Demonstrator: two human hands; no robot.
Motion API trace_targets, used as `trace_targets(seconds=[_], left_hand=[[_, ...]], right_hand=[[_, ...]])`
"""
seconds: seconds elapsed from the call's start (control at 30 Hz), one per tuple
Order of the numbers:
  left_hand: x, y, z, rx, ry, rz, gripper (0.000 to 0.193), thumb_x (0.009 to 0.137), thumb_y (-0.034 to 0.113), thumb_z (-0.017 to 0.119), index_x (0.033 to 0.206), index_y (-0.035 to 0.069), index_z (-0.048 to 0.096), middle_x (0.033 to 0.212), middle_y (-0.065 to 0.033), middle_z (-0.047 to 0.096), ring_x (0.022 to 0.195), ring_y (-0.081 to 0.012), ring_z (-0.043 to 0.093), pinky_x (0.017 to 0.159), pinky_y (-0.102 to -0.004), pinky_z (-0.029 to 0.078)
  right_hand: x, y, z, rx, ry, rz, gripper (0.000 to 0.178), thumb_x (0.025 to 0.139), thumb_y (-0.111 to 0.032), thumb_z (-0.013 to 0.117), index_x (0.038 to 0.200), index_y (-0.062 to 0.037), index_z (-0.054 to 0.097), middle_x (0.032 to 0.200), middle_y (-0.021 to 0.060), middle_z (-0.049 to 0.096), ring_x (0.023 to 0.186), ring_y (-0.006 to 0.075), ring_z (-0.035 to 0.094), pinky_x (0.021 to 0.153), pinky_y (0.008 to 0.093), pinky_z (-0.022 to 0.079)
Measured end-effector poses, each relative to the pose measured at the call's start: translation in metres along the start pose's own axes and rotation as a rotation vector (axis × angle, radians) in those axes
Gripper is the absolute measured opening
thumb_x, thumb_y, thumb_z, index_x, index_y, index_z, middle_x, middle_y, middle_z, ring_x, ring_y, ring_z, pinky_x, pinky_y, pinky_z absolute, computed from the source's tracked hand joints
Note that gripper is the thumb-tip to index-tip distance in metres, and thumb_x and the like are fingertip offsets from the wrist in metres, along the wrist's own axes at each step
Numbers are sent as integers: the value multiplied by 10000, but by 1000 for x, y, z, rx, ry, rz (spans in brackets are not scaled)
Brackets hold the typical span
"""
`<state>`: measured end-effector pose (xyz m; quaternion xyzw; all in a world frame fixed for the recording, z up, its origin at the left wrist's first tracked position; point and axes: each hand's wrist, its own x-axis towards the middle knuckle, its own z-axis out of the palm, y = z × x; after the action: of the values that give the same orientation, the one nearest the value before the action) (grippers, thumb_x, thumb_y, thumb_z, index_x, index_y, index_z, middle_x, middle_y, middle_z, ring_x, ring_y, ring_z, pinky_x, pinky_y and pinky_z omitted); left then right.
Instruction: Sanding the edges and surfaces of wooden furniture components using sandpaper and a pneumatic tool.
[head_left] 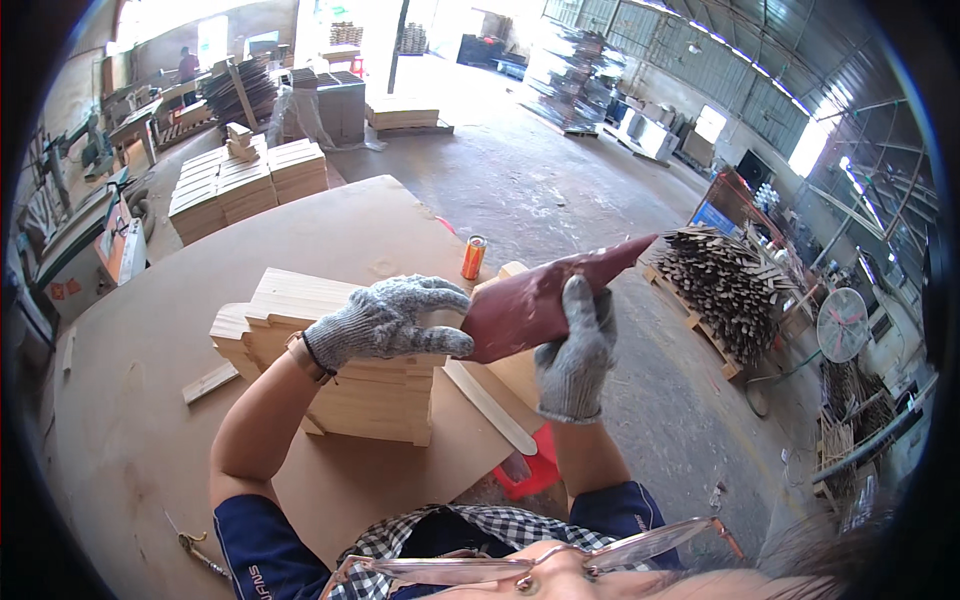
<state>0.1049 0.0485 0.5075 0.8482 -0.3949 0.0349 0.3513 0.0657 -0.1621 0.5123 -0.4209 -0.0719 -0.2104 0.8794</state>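
Observation:
A dark red, bent sheet that looks like sandpaper is held up over the table's right side. My right hand, in a grey knit glove, grips it with the thumb on top. The other fingers are partly hidden behind it. At the sheet's left edge, my gloved left hand has thumb and fingers apart; whether the tips touch the sheet, I cannot tell. Beneath this hand stands a stack of pale wooden pieces with stepped ends. More pale wood lies partly hidden under the sheet.
An orange can stands on the brown table beyond the sheet. A narrow strip and a red plastic thing are near the right edge. Wood stacks stand at far left; a pile of thin sticks is at right.

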Motion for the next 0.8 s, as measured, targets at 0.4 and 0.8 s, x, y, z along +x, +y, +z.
trace_targets(seconds=[0.4, 0.8], left_hand=[[-2, 0, 6, -118, 36, 19, 242, 838, 199, 685, 1041, 68, 666, 991, -109, 639, 931, -273, 602, 838, -371, 471], [-20, -10, -21, 522, -175, -262, 719, 720, 600, 681, 1238, 120, 543, 1102, -136, 609, 1032, -304, 593, 898, -419, 448]], right_hand=[[-23, 11, -3, -386, -434, 97, 427, 833, -103, 682, 1212, -5, 511, 1095, 61, 603, 1004, 135, 576, 866, 298, 472], [35, 5, -9, -1351, -922, -858, 216, 789, -135, 644, 999, -90, 661, 853, 90, 676, 733, 263, 626, 662, 374, 501]])
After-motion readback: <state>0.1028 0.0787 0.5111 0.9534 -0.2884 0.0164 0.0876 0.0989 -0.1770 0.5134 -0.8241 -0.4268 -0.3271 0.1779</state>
